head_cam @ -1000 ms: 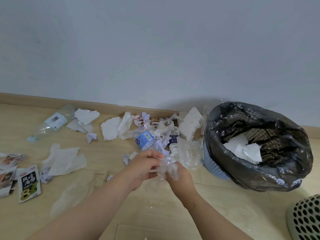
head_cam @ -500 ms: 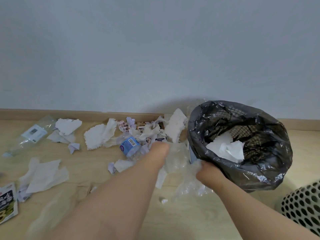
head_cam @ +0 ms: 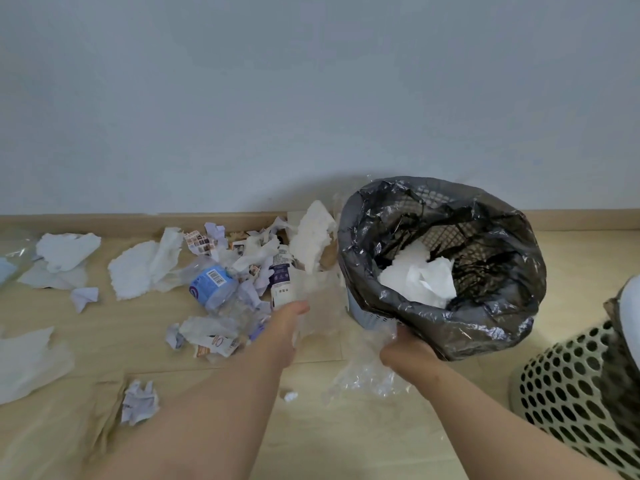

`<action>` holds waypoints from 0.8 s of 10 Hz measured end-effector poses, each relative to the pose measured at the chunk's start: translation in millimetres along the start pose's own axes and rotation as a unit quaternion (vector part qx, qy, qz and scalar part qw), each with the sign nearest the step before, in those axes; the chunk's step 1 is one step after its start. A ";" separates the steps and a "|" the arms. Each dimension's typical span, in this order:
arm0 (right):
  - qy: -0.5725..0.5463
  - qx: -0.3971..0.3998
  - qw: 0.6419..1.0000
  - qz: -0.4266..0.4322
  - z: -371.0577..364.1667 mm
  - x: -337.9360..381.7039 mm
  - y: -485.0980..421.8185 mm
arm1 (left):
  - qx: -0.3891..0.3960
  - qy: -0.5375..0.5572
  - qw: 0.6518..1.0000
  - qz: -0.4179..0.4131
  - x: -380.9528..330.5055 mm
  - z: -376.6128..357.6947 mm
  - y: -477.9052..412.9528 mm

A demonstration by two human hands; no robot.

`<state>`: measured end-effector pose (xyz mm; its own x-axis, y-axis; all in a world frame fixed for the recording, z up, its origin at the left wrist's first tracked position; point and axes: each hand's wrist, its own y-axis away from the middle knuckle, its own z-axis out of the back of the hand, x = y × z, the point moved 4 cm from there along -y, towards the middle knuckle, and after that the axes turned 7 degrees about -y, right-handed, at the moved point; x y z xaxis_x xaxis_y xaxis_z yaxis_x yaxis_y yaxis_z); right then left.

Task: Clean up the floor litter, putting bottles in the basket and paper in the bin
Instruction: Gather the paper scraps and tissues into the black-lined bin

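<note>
Soft even daylight; edges bowed.

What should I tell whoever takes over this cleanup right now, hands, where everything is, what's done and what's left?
Right hand: closed on crinkled clear plastic beside the bin.
Left hand: reaching toward the litter pile; whether it grips anything is unclear.
Done: white paper lies in the bin.
Left: blue-label bottle and white bottle lie on the floor and go to the perforated basket; paper scraps along the wall go in the bin.
</note>
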<state>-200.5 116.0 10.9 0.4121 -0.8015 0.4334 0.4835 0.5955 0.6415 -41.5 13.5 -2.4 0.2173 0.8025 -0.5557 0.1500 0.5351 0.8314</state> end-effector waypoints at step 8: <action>0.013 0.051 0.999 0.007 0.2 6.9 14.4 | -0.013 -0.195 0.972 -0.128 -11.3 -1.3 -15.5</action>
<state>-190.9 119.0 23.3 0.4386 -0.7907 0.4272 0.3970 0.5969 0.6972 -47.5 -3.5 -9.0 0.5257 0.4836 -0.6998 0.2234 0.7154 0.6621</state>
